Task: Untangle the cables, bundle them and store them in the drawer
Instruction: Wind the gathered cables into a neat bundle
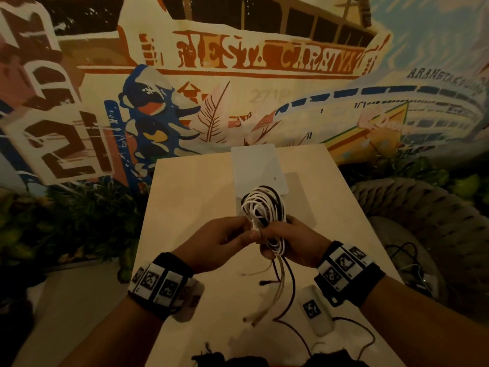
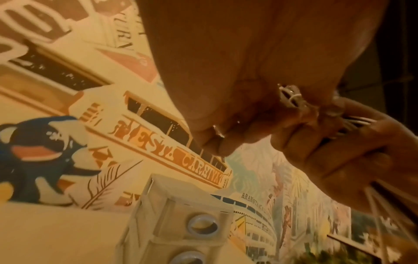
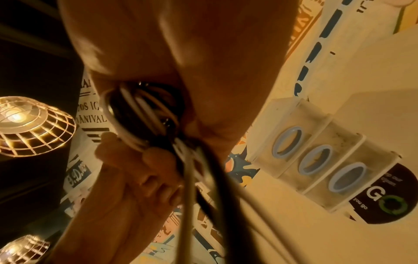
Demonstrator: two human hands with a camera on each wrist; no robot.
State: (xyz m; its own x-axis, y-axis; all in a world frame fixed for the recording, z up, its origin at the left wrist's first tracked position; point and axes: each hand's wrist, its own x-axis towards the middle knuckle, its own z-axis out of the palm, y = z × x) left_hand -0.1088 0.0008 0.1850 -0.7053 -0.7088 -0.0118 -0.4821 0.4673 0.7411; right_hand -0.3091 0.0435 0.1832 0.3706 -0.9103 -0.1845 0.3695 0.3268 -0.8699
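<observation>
**Coil in hand, tie going on**

Wristbands framing the shot, the left hand (image 1: 222, 241) is pinching a thin white tie at the coil's waist while the right hand (image 1: 288, 242) is clenching the cable bundle (image 1: 263, 207) above the table (image 1: 185, 207). Best keeping loops tight: slick, springy cords. Matte plastic drawer unit (image 1: 258, 165) waiting behind.
</observation>
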